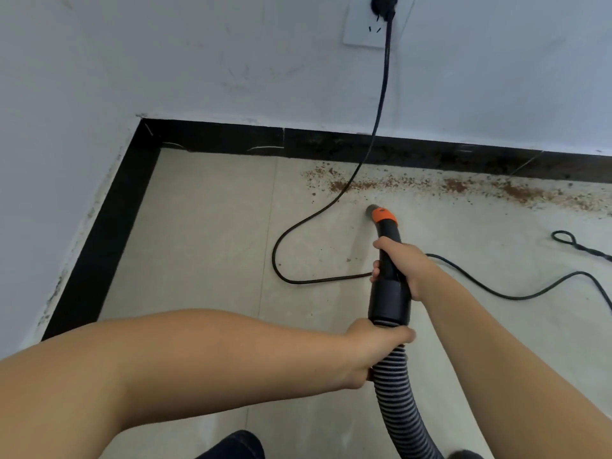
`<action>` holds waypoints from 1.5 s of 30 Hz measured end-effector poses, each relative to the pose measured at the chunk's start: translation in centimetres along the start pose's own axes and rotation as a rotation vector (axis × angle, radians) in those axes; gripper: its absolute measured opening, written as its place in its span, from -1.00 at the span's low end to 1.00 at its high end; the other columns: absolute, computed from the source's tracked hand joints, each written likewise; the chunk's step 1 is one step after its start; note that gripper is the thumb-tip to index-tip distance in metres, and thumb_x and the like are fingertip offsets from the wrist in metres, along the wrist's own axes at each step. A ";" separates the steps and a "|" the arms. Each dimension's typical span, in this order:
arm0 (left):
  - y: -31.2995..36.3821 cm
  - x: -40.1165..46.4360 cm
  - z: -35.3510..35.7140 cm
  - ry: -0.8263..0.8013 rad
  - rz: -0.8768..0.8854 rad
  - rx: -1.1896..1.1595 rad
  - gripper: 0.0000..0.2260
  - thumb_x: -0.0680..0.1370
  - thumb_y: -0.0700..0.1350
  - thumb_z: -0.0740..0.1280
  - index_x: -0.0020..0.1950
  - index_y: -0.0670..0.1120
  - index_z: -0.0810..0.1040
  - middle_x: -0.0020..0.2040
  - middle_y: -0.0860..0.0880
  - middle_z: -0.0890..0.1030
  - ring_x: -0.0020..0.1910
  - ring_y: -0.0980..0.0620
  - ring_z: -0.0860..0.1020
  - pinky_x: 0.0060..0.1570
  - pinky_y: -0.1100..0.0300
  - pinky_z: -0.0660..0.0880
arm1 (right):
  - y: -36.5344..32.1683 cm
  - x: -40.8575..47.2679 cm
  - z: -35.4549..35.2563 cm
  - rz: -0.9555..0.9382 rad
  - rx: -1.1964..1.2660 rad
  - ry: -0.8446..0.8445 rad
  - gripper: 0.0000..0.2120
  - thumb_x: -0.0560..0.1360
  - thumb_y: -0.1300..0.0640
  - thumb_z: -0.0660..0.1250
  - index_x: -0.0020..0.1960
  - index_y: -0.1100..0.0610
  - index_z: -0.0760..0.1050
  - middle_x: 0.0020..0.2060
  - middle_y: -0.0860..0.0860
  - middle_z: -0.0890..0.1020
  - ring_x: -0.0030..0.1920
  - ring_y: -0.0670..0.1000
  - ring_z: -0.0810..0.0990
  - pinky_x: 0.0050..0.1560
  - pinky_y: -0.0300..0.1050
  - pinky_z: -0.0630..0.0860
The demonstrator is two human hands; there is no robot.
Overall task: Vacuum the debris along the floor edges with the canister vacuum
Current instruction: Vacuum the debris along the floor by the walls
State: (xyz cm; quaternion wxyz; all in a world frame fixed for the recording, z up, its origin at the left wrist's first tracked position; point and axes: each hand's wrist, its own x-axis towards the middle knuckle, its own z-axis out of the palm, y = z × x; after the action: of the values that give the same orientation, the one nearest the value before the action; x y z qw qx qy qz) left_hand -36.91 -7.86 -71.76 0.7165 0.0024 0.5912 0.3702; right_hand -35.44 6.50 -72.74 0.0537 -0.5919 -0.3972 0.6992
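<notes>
Brown debris [457,188] is lying in a strip on the floor [205,233] along the black baseboard [231,140], toward 1 o'clock. The orange-tipped nozzle [381,215] is pointing down just short of it (near the power cord [331,207]). The right hand [402,265] is gripping the black wand [390,276]; at 6 o'clock from it, the left hand [371,346] is curling round the ribbed hose [397,392].

Room corner: two white walls [231,61], scuffed and marked, meet left of the white wall socket [367,24]. Black skirting board [215,140] runs along the base of both walls, below the socket and down the left side, speckled with paint and grime. Floor [205,233] of pale beige tiles, dusty, faint grout lines. Even, soft light.
</notes>
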 end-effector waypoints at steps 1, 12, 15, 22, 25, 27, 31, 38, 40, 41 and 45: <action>0.3 0.2 0.3 0.003 -0.001 0.004 -0.79 0.49 -0.12 0.40 0.08 -0.11 0.49 -0.11 -0.07 0.58 -0.25 0.03 0.58 -0.13 0.16 0.56 | -0.2 0.1 -0.4 -0.006 0.005 0.009 -0.82 0.50 0.17 0.34 -0.02 0.23 0.38 -0.52 0.11 0.52 -0.58 0.05 0.49 -0.45 -0.10 0.54; -0.4 0.4 -1.5 0.115 0.003 -0.132 -0.85 0.49 -0.14 0.39 0.00 -0.11 0.48 -0.18 -0.10 0.59 -0.20 -0.06 0.59 0.00 0.04 0.57 | -0.6 0.8 4.3 -0.045 -0.186 -0.156 -0.84 0.50 0.19 0.32 0.01 0.19 0.36 -0.47 0.12 0.51 -0.55 0.05 0.49 -0.43 -0.09 0.55; -0.9 0.0 -2.2 0.148 0.003 -0.180 -0.84 0.49 -0.14 0.39 0.01 -0.11 0.48 -0.16 -0.10 0.60 -0.19 -0.06 0.60 -0.04 0.05 0.58 | -0.3 0.7 5.9 -0.036 -0.236 -0.227 -0.84 0.50 0.18 0.33 0.00 0.18 0.37 -0.47 0.12 0.51 -0.55 0.05 0.50 -0.44 -0.11 0.55; -0.3 -0.1 -4.2 0.173 0.016 -0.216 -0.83 0.50 -0.14 0.39 0.04 -0.15 0.49 -0.23 -0.10 0.59 -0.25 -0.04 0.59 -0.11 0.09 0.58 | -0.7 1.1 8.3 -0.067 -0.262 -0.238 -0.85 0.51 0.19 0.31 0.00 0.18 0.36 -0.45 0.14 0.50 -0.56 0.05 0.50 -0.45 -0.12 0.53; 0.4 0.1 -4.1 0.137 0.007 -0.177 -0.82 0.50 -0.14 0.39 0.04 -0.15 0.48 -0.24 -0.09 0.59 -0.25 -0.06 0.59 -0.06 0.05 0.58 | -1.1 1.3 7.5 -0.072 -0.231 -0.199 -0.85 0.52 0.20 0.31 0.00 0.19 0.35 -0.46 0.13 0.50 -0.55 0.05 0.49 -0.45 -0.12 0.53; 0.8 0.3 -3.8 0.109 0.002 -0.146 -0.82 0.50 -0.14 0.39 0.04 -0.15 0.47 -0.23 -0.09 0.58 -0.25 -0.05 0.58 -0.07 0.06 0.58 | -1.3 1.3 6.6 -0.066 -0.203 -0.162 -0.86 0.52 0.19 0.30 0.00 0.19 0.36 -0.44 0.13 0.49 -0.56 0.05 0.49 -0.46 -0.12 0.53; 1.5 0.8 -3.1 0.063 -0.001 -0.079 -0.83 0.50 -0.15 0.39 0.03 -0.13 0.48 -0.21 -0.08 0.58 -0.24 -0.02 0.58 -0.04 0.07 0.58 | -1.6 1.8 4.6 -0.055 -0.125 -0.077 -0.86 0.51 0.19 0.31 -0.03 0.19 0.35 -0.45 0.14 0.49 -0.56 0.06 0.48 -0.45 -0.10 0.54; 2.4 1.3 -2.7 0.070 0.012 -0.098 -0.83 0.51 -0.14 0.39 0.04 -0.14 0.48 -0.24 -0.07 0.58 -0.23 -0.03 0.57 0.00 0.06 0.57 | -2.5 2.4 4.4 -0.070 -0.151 -0.062 -0.85 0.51 0.19 0.32 -0.02 0.19 0.35 -0.47 0.13 0.50 -0.56 0.06 0.49 -0.46 -0.10 0.54; 2.0 1.3 -3.0 0.090 0.014 -0.124 -0.83 0.51 -0.14 0.39 0.04 -0.15 0.48 -0.25 -0.07 0.57 -0.24 -0.04 0.58 0.01 0.04 0.57 | -2.4 2.5 5.2 -0.070 -0.181 -0.087 -0.86 0.51 0.19 0.32 -0.01 0.18 0.36 -0.45 0.14 0.51 -0.55 0.06 0.50 -0.44 -0.09 0.54; 1.8 1.3 -3.2 0.103 0.017 -0.135 -0.84 0.51 -0.14 0.38 0.03 -0.15 0.48 -0.25 -0.07 0.58 -0.23 -0.05 0.58 0.02 0.02 0.57 | -2.2 2.6 5.6 -0.072 -0.198 -0.099 -0.85 0.51 0.18 0.32 0.00 0.18 0.36 -0.43 0.14 0.51 -0.54 0.06 0.50 -0.42 -0.08 0.54; 1.0 0.9 -4.3 0.162 0.026 -0.188 -0.85 0.51 -0.15 0.38 0.03 -0.16 0.49 -0.26 -0.08 0.59 -0.27 -0.05 0.59 -0.01 0.03 0.58 | -1.7 2.7 7.7 -0.073 -0.243 -0.160 -0.83 0.50 0.18 0.33 0.03 0.17 0.37 -0.41 0.15 0.52 -0.52 0.06 0.52 -0.40 -0.08 0.54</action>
State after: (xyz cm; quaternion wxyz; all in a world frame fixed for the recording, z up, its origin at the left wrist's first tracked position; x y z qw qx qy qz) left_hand -41.06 -8.50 -73.36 0.6587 -0.0872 0.6096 0.4323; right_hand -43.59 5.31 -73.93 -0.0244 -0.5217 -0.5031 0.6885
